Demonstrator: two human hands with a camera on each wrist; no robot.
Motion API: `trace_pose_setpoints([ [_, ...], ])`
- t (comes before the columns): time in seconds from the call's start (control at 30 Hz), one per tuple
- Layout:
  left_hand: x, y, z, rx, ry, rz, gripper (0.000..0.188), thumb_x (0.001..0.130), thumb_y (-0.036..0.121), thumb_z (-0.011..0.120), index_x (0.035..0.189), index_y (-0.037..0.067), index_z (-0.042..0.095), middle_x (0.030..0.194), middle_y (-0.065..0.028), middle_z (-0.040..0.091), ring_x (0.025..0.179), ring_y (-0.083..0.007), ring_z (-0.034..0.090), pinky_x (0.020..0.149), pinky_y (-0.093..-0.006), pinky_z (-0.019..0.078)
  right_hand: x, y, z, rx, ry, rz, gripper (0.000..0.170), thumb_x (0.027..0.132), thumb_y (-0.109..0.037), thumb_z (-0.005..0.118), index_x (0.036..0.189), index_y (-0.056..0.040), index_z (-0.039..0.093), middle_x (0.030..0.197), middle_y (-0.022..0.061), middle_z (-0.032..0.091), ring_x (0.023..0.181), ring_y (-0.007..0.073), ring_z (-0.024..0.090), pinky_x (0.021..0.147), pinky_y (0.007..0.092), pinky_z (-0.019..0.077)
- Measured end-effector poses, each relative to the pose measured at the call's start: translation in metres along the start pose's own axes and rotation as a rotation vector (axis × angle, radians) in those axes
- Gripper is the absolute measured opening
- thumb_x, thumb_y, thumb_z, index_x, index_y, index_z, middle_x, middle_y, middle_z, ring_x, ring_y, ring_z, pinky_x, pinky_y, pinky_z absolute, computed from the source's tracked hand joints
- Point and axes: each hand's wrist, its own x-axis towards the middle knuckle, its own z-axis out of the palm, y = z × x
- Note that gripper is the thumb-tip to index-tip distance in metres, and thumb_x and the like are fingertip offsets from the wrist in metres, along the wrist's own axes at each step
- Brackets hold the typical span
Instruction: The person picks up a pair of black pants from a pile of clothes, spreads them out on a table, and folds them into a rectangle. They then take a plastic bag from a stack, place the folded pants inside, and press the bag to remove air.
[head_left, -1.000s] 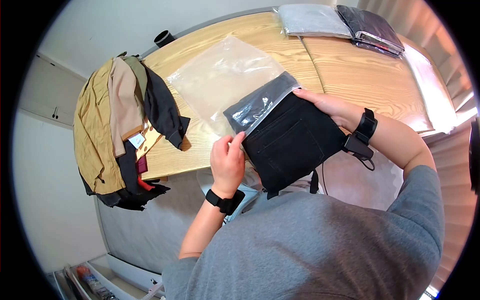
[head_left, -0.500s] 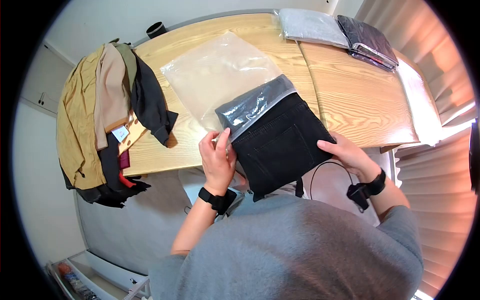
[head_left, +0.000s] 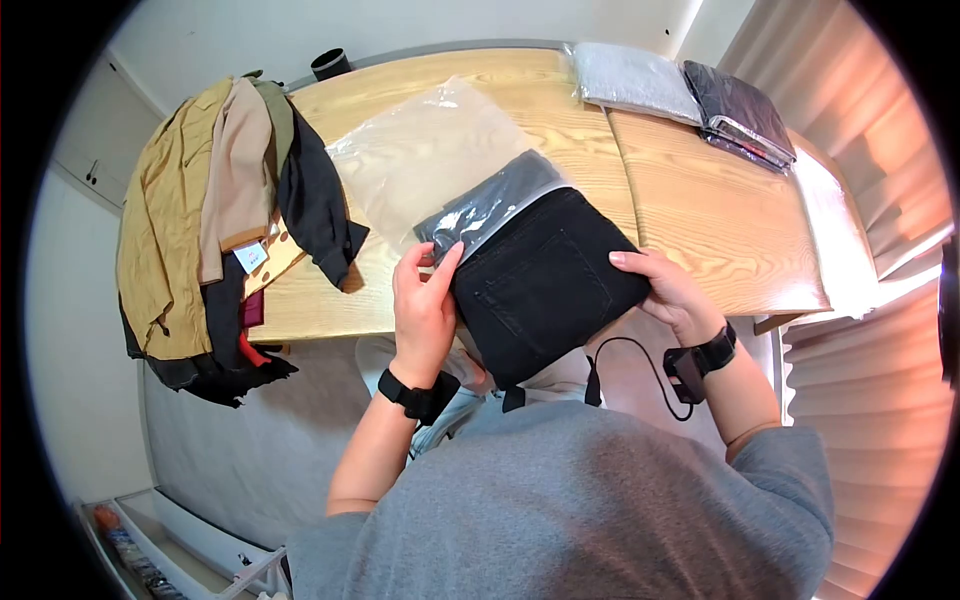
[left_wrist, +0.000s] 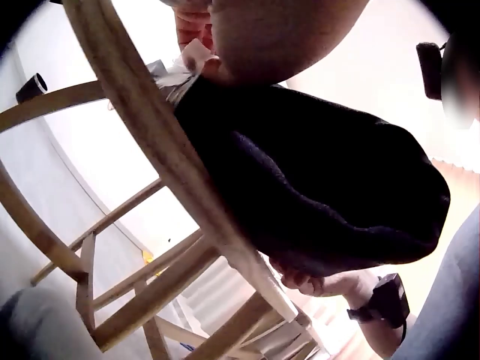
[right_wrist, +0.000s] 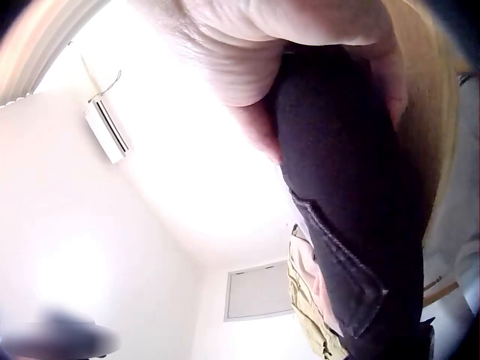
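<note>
Jeans of folded black cloth [head_left: 550,290] sit between the left hand [head_left: 425,310] and the right hand [head_left: 682,298], partly inside a clear, flat plastic bag [head_left: 490,205]; the left pinches the near end of its slanting mouth, the right grips their right side

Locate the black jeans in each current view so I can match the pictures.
Head: black jeans at the centre, between left hand and right hand.
Left wrist: black jeans from the middle to the right, beside the table edge.
Right wrist: black jeans from top centre to lower right.
Shared landmark: the right hand, gripping the black jeans.
</note>
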Motion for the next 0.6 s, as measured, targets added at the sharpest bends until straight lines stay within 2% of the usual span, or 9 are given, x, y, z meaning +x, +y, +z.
trace_pose_setpoints([
  [0.1,-0.007,-0.004,0.000,0.021,0.025,-0.001,0.054,0.069,-0.015,0.057,0.116,0.010,0.065,0.115,-0.0158,0.051,0.094,-0.0289,0.053,0.080,-0.0346,0.0468,0.014,0.002,0.005,0.073,0.041,-0.017,0.040,0.085,-0.015,0.068,0.117,0.0068,0.056,0.110,0.0148,0.065,0.098,0.0202,0.064,0.085,0.0316,0.0528],
  [0.27,-0.015,-0.003,-0.002,0.049,0.051,0.005,0.055,0.069,-0.015,0.057,0.117,0.011,0.065,0.112,-0.0146,0.052,0.092,-0.0284,0.052,0.079,-0.0339,0.0465,0.039,0.008,0.013,0.226,0.145,-0.119,0.038,0.084,-0.012,0.069,0.115,0.0066,0.058,0.109,0.0150,0.065,0.098,0.0217,0.064,0.086,0.0322,0.0520],
  [0.33,-0.018,-0.007,0.000,0.082,0.115,-0.041,0.054,0.069,-0.015,0.056,0.116,0.010,0.065,0.108,-0.0146,0.052,0.091,-0.0282,0.052,0.079,-0.0342,0.0459,0.047,0.011,0.014,0.235,0.146,-0.159,0.037,0.084,-0.012,0.069,0.114,0.0068,0.058,0.108,0.0148,0.066,0.097,0.0217,0.064,0.086,0.0319,0.0519],
  [0.37,-0.021,-0.010,0.001,0.076,0.124,-0.066,0.047,0.072,-0.014,0.053,0.115,0.005,0.061,0.105,-0.0144,0.051,0.091,-0.0277,0.052,0.079,-0.0346,0.0456,0.051,0.013,0.015,0.242,0.154,-0.195,0.036,0.084,-0.012,0.069,0.113,0.0070,0.059,0.108,0.0145,0.066,0.096,0.0217,0.064,0.085,0.0315,0.0517],
  [0.47,-0.023,-0.017,0.006,0.019,0.137,-0.118,0.040,0.072,-0.011,0.055,0.110,0.002,0.058,0.100,-0.0148,0.053,0.088,-0.0290,0.052,0.079,-0.0358,0.0457,0.057,0.012,0.010,0.234,0.212,-0.236,0.033,0.084,-0.011,0.069,0.111,0.0068,0.060,0.106,0.0141,0.066,0.095,0.0216,0.064,0.084,0.0310,0.0518],
  [0.5,-0.024,-0.016,0.006,0.042,0.123,-0.089,0.042,0.069,-0.010,0.058,0.109,0.002,0.054,0.095,-0.0150,0.054,0.086,-0.0319,0.052,0.077,-0.0398,0.0445,0.056,0.012,0.011,0.249,0.217,-0.259,0.031,0.083,-0.010,0.069,0.109,0.0062,0.061,0.105,0.0137,0.067,0.094,0.0212,0.065,0.083,0.0304,0.0517],
  [0.6,-0.024,-0.011,0.010,-0.007,0.127,-0.090,0.043,0.070,-0.010,0.058,0.110,0.003,0.055,0.095,-0.0149,0.055,0.085,-0.0315,0.052,0.078,-0.0395,0.0440,0.060,0.015,0.020,0.273,0.247,-0.304,0.030,0.083,-0.010,0.070,0.108,0.0050,0.062,0.105,0.0138,0.067,0.095,0.0209,0.064,0.084,0.0303,0.0508],
])
